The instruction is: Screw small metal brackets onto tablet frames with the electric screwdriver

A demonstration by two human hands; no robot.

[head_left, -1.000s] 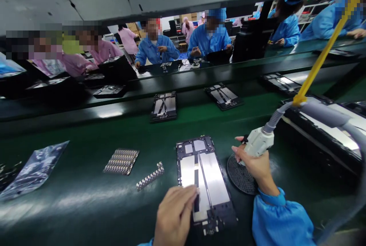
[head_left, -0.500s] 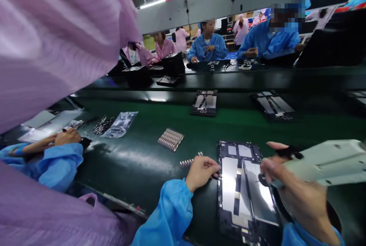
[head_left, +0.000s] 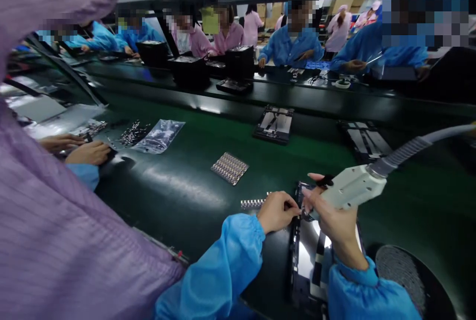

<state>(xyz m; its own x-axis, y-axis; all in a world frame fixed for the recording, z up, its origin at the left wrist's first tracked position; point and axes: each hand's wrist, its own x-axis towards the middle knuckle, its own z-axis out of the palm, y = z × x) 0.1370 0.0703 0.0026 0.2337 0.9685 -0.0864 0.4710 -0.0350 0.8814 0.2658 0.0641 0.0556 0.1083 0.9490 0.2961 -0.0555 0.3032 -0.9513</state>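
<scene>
moved: left hand (head_left: pixel 277 212) and right hand (head_left: pixel 334 225) now together at top edge of metal device frame (head_left: pixel 307 260)
grip: right clamped on hose-fed hand tool (head_left: pixel 353 187); left fingertips pinched, held item unclear
frame: flat on green conveyor belt (head_left: pixel 167 201), under hands
step: seems edge work; next likely calls for precise tool-tip placement
</scene>
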